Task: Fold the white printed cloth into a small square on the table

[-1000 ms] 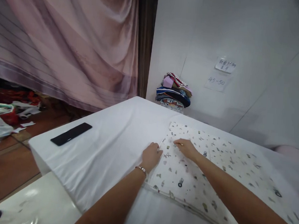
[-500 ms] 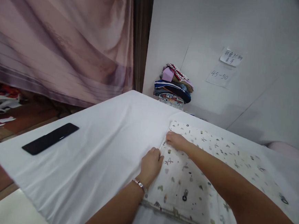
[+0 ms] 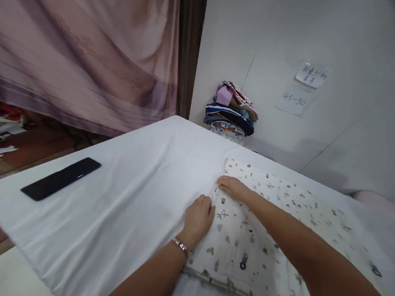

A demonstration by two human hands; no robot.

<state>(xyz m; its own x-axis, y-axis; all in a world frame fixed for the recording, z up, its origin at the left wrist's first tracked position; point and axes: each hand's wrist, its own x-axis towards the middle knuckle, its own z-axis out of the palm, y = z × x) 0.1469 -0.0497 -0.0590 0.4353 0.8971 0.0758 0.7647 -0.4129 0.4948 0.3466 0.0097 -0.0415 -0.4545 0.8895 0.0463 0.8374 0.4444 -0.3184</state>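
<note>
A folded white cloth point(image 3: 238, 233) with small printed motifs lies on the right half of a white-covered table point(image 3: 147, 171). My left hand point(image 3: 197, 218), with a metal bracelet at the wrist, grips the cloth's left edge, fingers curled round it. Further along the same edge, my right hand point(image 3: 233, 187) pinches the border between thumb and fingers, its forearm crossing over the cloth. The fingertips of both hands are partly hidden at the edge. Several layers show along the cloth's near fold.
A black flat object point(image 3: 61, 178) rests on the table's left side. Beyond the far edge, a stack of folded fabrics point(image 3: 231, 112) stands against the white wall point(image 3: 355, 51), which bears handwritten papers point(image 3: 293, 101). A pink curtain point(image 3: 89, 43) hangs at the left.
The view has shifted slightly. Both hands keep their grip on the cloth's left edge; the right hand has moved slightly left along it. The cloth is otherwise nearly unchanged.
</note>
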